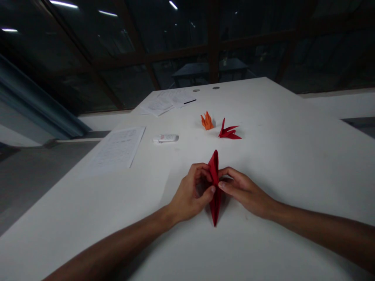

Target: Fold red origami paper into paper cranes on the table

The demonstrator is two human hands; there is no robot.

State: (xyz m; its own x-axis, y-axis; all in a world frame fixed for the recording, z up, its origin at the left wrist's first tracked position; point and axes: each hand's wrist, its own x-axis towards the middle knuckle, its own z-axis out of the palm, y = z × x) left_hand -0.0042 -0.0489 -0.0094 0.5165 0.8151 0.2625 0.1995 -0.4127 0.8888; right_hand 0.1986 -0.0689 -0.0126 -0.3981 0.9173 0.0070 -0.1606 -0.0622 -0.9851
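Note:
A red folded paper (215, 208) stands on edge between my hands, long and narrow, with a pointed end toward me and a rounded fold at the far end. My left hand (190, 191) grips its left side between thumb and bent fingers. From the right, my right hand (244, 191) pinches the same paper near its middle, thumb in front and fingers behind. Beyond the hands sit a red paper crane (229, 132) and, a little further left, an orange paper crane (207, 121).
A white table (278, 164) spreads under everything. Left of the cranes lies a white tube-like item (165, 138). A printed sheet (121, 147) is at the left edge; more papers (164, 102) with a dark pen (190, 102) lie further back. Dark windows (181, 35) stand behind.

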